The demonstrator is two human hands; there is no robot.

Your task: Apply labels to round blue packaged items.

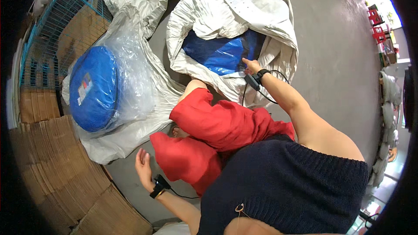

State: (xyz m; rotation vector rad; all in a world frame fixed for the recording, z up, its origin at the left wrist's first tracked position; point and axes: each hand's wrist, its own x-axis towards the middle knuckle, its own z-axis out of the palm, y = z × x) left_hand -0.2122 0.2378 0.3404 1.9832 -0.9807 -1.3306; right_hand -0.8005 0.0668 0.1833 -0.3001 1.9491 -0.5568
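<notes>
In front of me a large white woven sack (281,39) lies with its mouth gaping. Inside it is a shiny blue plastic-wrapped bundle (217,54). My right hand (252,66) is at the sack's near rim, by the bundle's right side. One finger stretches out toward the blue plastic, while the others are partly hidden; I see nothing held. My left hand (143,165) hangs low at the left, fingers loosely apart and holding nothing, beside my red-trousered knee. To the left, a round flat blue bundle (93,89) in clear plastic rests on white sheeting.
Stacked flattened cardboard (61,165) stands along the left side. A teal wire cage (65,17) is behind it. Grey floor (331,52) stretches to the right. Red stools (378,34) and bagged goods (389,100) line the far right. Cables run from both wrist devices.
</notes>
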